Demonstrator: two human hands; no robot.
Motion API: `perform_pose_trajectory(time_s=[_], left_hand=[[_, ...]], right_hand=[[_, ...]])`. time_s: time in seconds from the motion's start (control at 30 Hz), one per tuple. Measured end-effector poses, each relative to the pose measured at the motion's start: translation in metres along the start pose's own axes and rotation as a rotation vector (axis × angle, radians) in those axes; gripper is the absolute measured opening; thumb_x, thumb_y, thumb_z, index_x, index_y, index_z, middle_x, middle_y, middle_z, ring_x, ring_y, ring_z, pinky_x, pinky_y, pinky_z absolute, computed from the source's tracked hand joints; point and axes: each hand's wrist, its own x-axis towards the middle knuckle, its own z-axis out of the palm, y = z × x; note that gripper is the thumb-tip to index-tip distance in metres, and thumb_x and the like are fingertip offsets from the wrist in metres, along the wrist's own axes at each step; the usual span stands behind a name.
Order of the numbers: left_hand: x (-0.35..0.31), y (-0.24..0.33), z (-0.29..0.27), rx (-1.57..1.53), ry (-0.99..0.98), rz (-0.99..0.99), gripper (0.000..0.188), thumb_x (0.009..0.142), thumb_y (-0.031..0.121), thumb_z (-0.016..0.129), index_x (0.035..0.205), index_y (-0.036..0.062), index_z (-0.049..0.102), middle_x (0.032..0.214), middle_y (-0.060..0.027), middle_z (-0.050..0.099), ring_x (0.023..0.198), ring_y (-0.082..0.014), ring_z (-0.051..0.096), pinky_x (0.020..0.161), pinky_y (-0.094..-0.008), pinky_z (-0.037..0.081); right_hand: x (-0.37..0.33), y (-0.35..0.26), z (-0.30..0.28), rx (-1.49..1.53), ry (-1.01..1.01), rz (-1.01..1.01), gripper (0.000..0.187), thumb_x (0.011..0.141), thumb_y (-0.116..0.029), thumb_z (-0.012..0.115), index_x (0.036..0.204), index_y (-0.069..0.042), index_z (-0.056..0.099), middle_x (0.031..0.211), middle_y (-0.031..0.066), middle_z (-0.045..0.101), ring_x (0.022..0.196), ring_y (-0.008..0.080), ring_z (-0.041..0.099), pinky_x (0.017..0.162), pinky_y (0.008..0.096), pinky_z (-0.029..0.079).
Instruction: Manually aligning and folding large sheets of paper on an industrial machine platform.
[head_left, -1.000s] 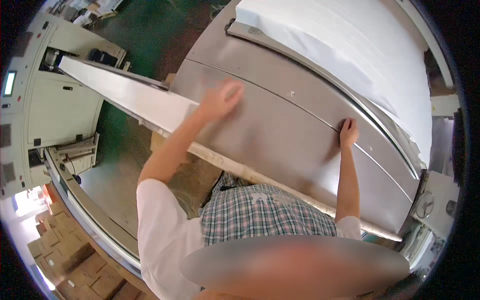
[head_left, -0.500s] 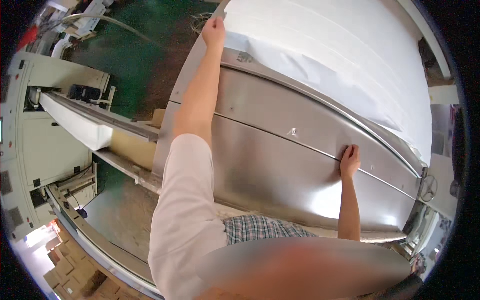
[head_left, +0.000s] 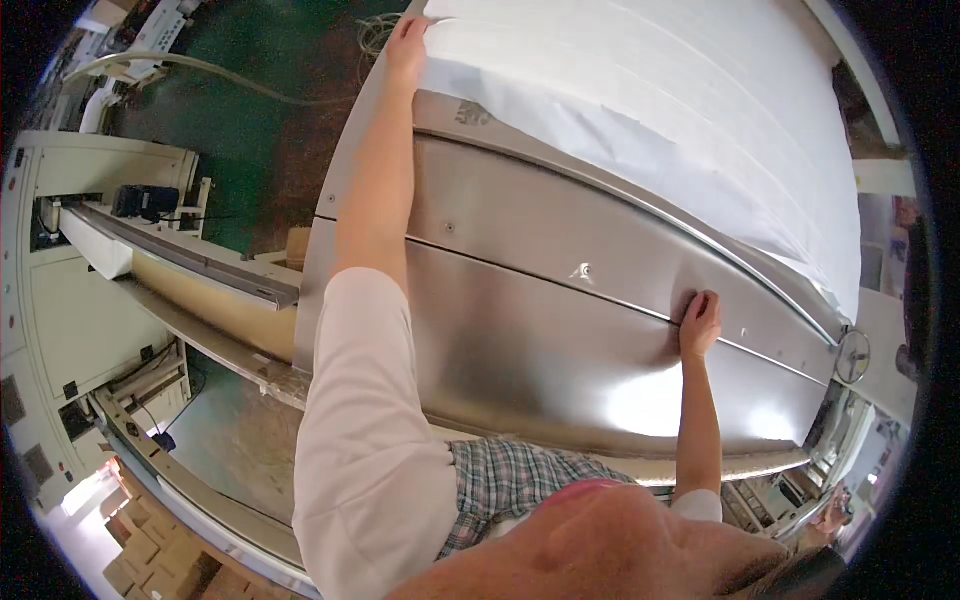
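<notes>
My left hand [head_left: 405,48] reaches far forward, its fingers closed on the left edge of a large white sheet [head_left: 570,75]. The sheet covers the upper part of the machine, and its near edge lies in loose folds. What the fingertips do beneath the edge is hidden. Lower and to the right, my right hand [head_left: 700,322] rests its curled fingers against a brushed-metal panel [head_left: 540,330], beside the thin seam that crosses it. Nothing shows inside that hand.
A metal rail [head_left: 640,200] runs between sheet and panel. At right is a small handwheel [head_left: 853,358]. To the left stand a pale machine cabinet [head_left: 95,310] and a long roller [head_left: 215,300]. A hose [head_left: 230,75] curves above the green floor; cardboard boxes [head_left: 150,550] sit at lower left.
The whole view has shifted slightly. My left hand stays at the sheet's edge and my right hand stays on the panel near the seam.
</notes>
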Motion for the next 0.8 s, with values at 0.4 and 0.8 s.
perform_pose_trajectory(time_s=[0.4,0.8], left_hand=[[-0.034,0.097,0.068,1.219,-0.975,0.234,0.068,0.072,0.062,0.050,0.106,0.0034,0.057,0.103,-0.0170,0.058,0.098,-0.0295,0.054,0.083,-0.0359,0.042],[-0.118,0.114,0.140,1.428,-1.146,0.429,0.093,0.047,0.049,0.075,0.123,0.0082,0.041,0.113,-0.0153,0.052,0.107,-0.0289,0.048,0.089,-0.0478,0.037]], right_hand=[[-0.008,0.009,-0.010,-0.009,0.049,-0.015,0.012,0.084,-0.018,0.049,0.088,-0.008,0.053,0.081,0.0125,0.058,0.073,0.0331,0.056,0.062,0.0397,0.044],[0.050,-0.048,-0.017,0.278,-0.205,-0.022,0.017,0.083,-0.019,0.052,0.087,-0.003,0.057,0.080,0.0156,0.059,0.070,0.0293,0.057,0.061,0.0358,0.044]])
